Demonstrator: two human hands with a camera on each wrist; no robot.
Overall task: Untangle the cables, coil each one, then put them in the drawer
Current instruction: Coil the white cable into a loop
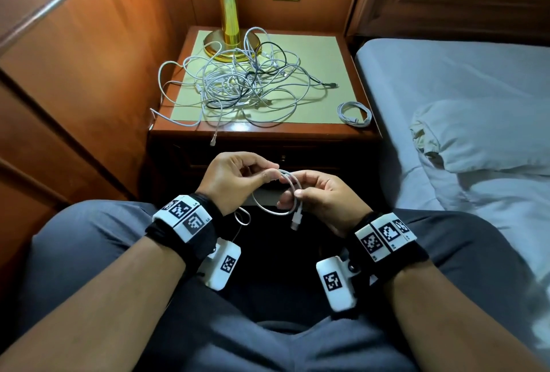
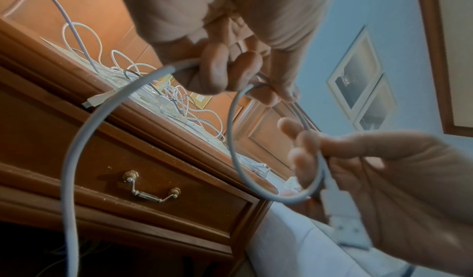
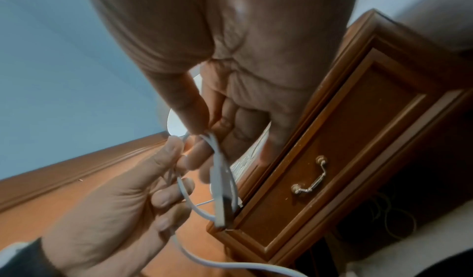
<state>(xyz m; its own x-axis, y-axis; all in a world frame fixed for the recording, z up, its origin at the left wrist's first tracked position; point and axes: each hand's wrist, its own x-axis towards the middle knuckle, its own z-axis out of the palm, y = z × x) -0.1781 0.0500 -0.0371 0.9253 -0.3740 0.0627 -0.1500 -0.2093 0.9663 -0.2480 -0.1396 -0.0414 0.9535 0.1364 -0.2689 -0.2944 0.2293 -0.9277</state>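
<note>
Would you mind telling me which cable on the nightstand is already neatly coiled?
The small white coil alone at the nightstand's front right corner, nearest the bed. The other cables there form one tangled heap by the lamp base.

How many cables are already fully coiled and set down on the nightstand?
1: the coiled white cable at the nightstand's front right corner. Any coil buried in the tangled pile wouldn't show.

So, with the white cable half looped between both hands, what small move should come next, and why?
Probably wind one more loop: the left hand feeds slack to the right hand, which pinches the white cable beside its plug. Only about one loop is formed, and a loose tail hangs below the left wrist. The drawer looks shut.
</note>
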